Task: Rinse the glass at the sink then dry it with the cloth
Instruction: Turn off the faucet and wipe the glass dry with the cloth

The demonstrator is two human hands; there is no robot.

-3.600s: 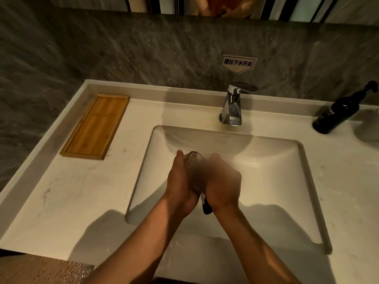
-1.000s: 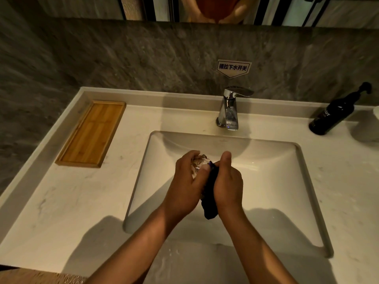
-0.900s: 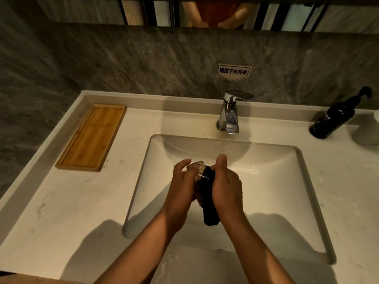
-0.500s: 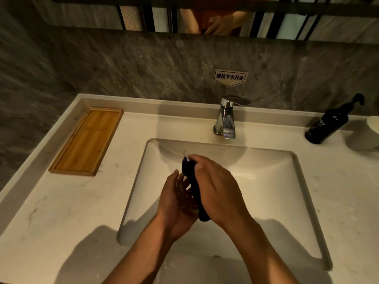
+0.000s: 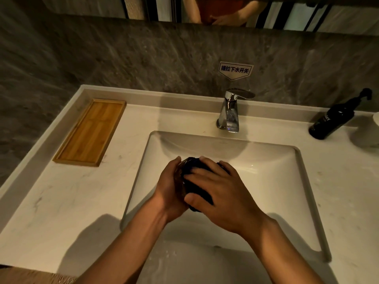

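Observation:
Over the white sink basin [image 5: 272, 181] my left hand [image 5: 169, 193] grips a clear glass [image 5: 180, 171], most of it hidden between my hands. My right hand [image 5: 223, 193] presses a dark blue cloth [image 5: 191, 168] against the glass, fingers spread across it. The cloth wraps the glass's right side, and a fold of it hangs below my right thumb. No water runs from the chrome faucet [image 5: 230, 111] behind the basin.
A wooden tray [image 5: 90, 133] lies on the counter at the left. A black pump bottle [image 5: 336, 117] and a white cup [image 5: 376, 124] stand at the far right. A sign [image 5: 235, 70] hangs on the stone wall above the faucet. Water drops dot the counter's front edge.
My right hand has slid the cloth over and around the glass, from its right side to across its top. My left hand keeps hold of the glass over the basin.

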